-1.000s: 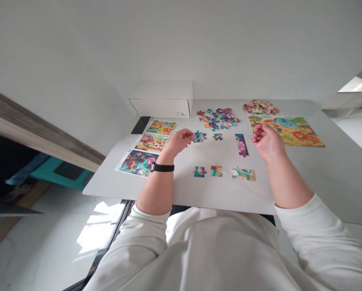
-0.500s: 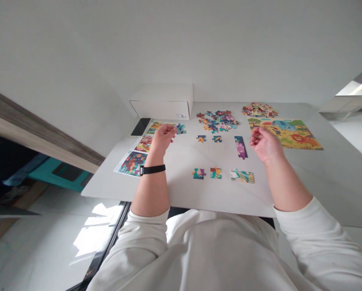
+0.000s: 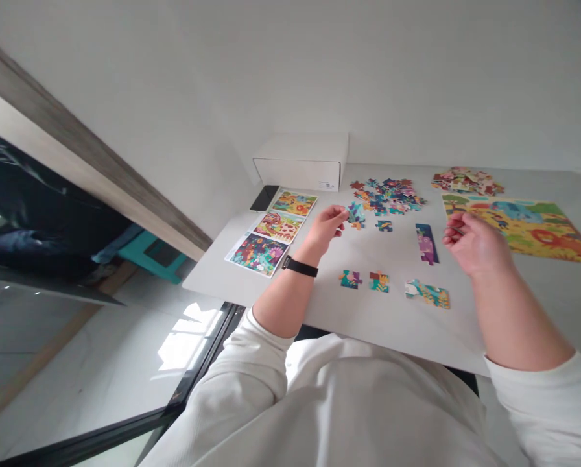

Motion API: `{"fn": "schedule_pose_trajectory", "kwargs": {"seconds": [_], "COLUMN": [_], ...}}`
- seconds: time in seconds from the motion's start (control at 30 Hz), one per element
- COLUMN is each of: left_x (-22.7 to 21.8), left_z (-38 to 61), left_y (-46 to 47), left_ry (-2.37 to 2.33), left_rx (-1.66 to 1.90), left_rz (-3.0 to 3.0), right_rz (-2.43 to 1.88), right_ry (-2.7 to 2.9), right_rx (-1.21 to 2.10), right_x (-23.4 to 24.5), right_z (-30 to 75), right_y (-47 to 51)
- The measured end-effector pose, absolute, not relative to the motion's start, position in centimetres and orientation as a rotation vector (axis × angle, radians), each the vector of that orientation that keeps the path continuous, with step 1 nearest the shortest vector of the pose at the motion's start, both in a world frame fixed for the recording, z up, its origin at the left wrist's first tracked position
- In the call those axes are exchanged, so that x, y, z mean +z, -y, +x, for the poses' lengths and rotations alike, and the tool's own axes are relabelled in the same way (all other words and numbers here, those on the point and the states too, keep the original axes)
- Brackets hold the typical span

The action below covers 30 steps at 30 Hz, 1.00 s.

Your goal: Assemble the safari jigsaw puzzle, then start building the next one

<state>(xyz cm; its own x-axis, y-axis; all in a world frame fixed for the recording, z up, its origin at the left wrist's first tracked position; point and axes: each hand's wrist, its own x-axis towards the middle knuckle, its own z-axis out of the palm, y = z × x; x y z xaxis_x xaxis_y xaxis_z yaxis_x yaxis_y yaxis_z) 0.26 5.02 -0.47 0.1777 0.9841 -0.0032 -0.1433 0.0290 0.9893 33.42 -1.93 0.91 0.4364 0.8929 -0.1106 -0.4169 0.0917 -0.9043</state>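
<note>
My left hand (image 3: 328, 227), with a black band on the wrist, pinches a teal puzzle piece (image 3: 355, 213) above the table. That piece partly covers a loose piece with an orange shape (image 3: 357, 226). Another loose blue piece (image 3: 384, 226) lies just to the right. My right hand (image 3: 476, 245) is closed, its fingers curled; whatever is in them, if anything, is hidden. It hovers over the near left part of a yellow animal picture (image 3: 538, 224). Left of it lies a joined purple strip (image 3: 425, 243). Nearer me are two pieces (image 3: 351, 279) (image 3: 379, 281) and a joined teal section (image 3: 427, 294).
A mixed heap of pieces (image 3: 390, 196) lies at the back, with a second heap (image 3: 468, 181) to its right. At the back left stand a white box (image 3: 300, 172) and a dark phone (image 3: 264, 198). A sheet with three pictures (image 3: 257, 254) lies at left.
The view has turned left, so the table appears farther right. My left hand has moved right with the teal piece, from over the picture sheet to the loose pieces. My right hand stays curled.
</note>
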Motion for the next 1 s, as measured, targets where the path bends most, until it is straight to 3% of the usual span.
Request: {"fn": "schedule_pose_trajectory", "kwargs": {"seconds": [1.0], "left_x": [0.9], "left_z": [-0.7], "left_y": [-4.8], "left_ry": [-1.030], "left_rx": [1.046], "left_rz": [1.170], "right_rz": [-1.122], "right_ry": [0.615], "right_rx": [1.048], "right_x": [1.5], "right_z": [32.8], "right_y": [2.1]}}
